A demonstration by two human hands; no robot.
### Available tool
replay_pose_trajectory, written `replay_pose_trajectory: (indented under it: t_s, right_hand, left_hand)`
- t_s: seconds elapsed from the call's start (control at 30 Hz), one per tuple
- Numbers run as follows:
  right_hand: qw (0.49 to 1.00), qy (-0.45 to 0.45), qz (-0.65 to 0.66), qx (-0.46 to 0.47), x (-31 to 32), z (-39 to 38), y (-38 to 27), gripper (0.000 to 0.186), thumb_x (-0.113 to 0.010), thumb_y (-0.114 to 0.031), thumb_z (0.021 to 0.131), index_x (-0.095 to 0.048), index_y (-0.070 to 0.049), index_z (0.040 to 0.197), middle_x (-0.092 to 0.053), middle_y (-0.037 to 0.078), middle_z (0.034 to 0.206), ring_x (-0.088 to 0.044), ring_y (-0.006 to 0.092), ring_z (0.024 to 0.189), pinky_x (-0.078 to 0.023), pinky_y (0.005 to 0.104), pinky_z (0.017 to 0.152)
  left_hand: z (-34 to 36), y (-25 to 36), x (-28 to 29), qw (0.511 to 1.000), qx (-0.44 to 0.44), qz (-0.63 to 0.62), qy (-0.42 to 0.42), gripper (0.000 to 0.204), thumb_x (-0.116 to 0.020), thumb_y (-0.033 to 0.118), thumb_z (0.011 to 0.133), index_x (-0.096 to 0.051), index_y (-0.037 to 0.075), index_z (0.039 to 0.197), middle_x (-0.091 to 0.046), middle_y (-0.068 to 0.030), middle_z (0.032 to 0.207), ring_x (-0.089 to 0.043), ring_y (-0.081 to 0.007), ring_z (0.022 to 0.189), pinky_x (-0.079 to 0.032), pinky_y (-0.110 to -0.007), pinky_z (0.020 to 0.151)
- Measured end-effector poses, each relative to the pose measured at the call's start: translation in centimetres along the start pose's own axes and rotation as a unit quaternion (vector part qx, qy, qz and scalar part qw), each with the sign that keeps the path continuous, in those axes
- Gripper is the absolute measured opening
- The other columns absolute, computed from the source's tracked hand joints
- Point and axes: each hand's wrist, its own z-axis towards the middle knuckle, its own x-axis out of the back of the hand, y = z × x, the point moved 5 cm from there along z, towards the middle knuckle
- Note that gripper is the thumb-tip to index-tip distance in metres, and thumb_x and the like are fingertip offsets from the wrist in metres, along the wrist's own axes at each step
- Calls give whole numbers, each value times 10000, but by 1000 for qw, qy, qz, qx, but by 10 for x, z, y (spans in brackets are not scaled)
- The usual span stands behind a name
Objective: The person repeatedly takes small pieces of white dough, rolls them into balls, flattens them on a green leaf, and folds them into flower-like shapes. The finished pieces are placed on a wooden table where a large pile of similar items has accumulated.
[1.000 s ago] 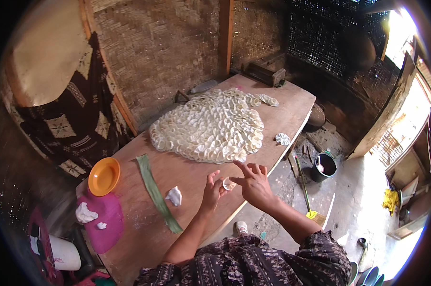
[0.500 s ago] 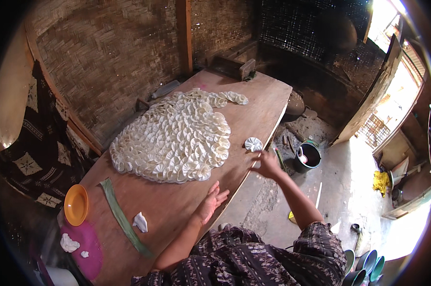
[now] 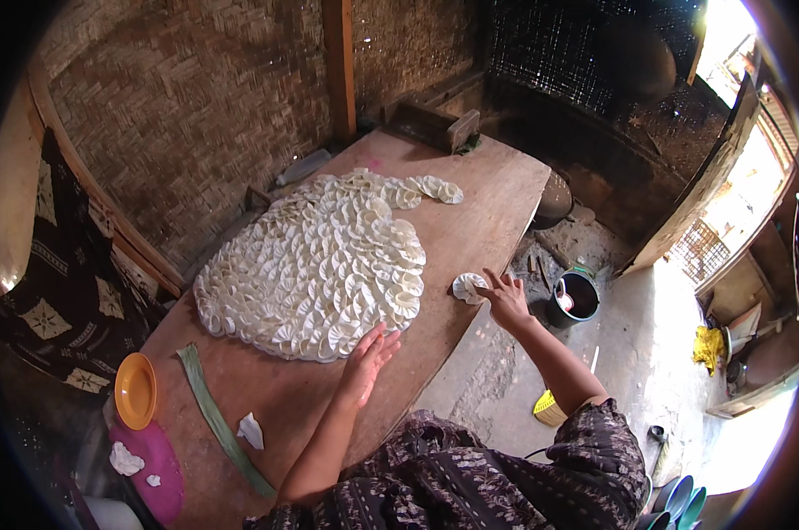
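A broad heap of pale, round, pleated dough pieces [image 3: 307, 269] overlaps across the wooden table [image 3: 475, 208]. One single pleated piece [image 3: 467, 287] lies apart from it near the table's right edge. My right hand [image 3: 510, 303] reaches to this piece, its fingers apart and a fingertip at the piece's right side. By the near edge of the heap, my left hand [image 3: 362, 367] hovers with fingers extended and nothing in them. Closer to me lie a green leaf strip [image 3: 218, 411] and a small white dough lump [image 3: 251, 431].
An orange plate [image 3: 135, 391] and a magenta mat [image 3: 159, 468] bearing white dough lumps [image 3: 125, 459] occupy the near left corner. At the far end stands a wooden block device [image 3: 430, 125]. A dark bucket [image 3: 576, 298] and a yellow basket [image 3: 550, 409] are on the floor at right.
My left hand has moved forward and left, up to the heap's near edge. My right hand has shifted slightly right, and its fingers now reach the single pleated piece.
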Motion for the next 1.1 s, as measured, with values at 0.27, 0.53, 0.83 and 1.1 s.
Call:
replay_pose_trajectory:
  t_s: [0.27, 0.53, 0.83, 1.1]
  right_hand:
    - [993, 91, 78, 3, 61, 31, -4, 575, -508, 8, 716, -718, -312, 1145, -388, 83, 1490, -472, 312, 1169, -362, 446, 985]
    - [982, 98, 81, -142, -5, 11, 35, 89, -693, -205, 781, -753, -172, 838, -615, 78, 1115, -557, 307, 1065, -392, 485, 941]
    - [923, 135, 310, -186, -26, 30, 27, 188, -636, -106, 825, -599, -14, 985, -678, 184, 764, -682, 339, 746, -523, 417, 689]
    - [827, 57, 551, -97, 40, 38, -49, 417, -652, -89, 904, -479, -18, 1276, -715, 165, 910, -679, 186, 835, -534, 323, 719]
  left_hand:
    - [44, 24, -27, 997, -30, -73, -14, 606, -514, 312, 1003, -255, 55, 1487, -479, -190, 1394, -519, -270, 1249, -371, -374, 1099]
    - [26, 16, -20, 1000, -2, -21, -20, 490, -507, 303, 1010, -418, 2, 1386, -558, -150, 1320, -566, -218, 1157, -417, -363, 1035]
    - [13, 6, -2, 999, 1, -42, 19, 481, -524, 308, 1001, -435, 41, 1391, -581, -119, 1310, -588, -194, 1124, -431, -327, 991]
    - [19, -9, 2, 991, 19, -126, 50, 467, -544, 324, 991, -460, 39, 1351, -608, -105, 1253, -596, -187, 1123, -475, -339, 958]
